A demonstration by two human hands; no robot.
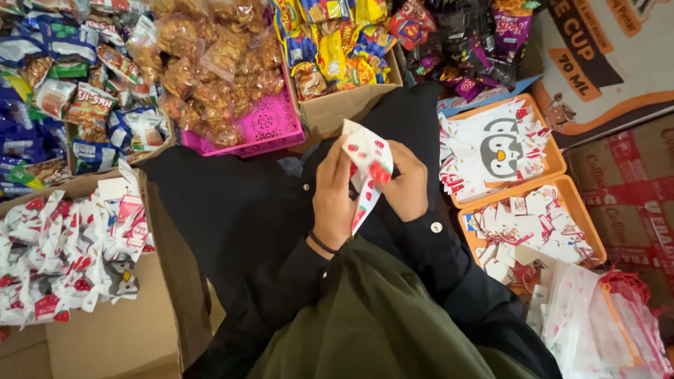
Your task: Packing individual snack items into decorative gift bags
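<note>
Over the dark-clothed lap at the middle of the view, both hands meet on a small white paper pouch printed with red strawberries [368, 168]. The left hand [335, 196] pinches its near edge from about nine o'clock, thumb and fingers closed on the paper, while the right hand [407, 184] grips the far side at three o'clock; held between both, the pouch stays upright and spread, likely so its mouth can be worked. An orange plastic tray of flat white bags with a penguin face [537, 116] sits at two o'clock, and a second orange tray of small white tags [586, 217] at three o'clock, both within reach of the right hand. A brown cardboard box holding filled strawberry pouches [112, 337] lies at eight o'clock. A pink perforated basket of fried snack bags [270, 126] stands at eleven o'clock.
</note>
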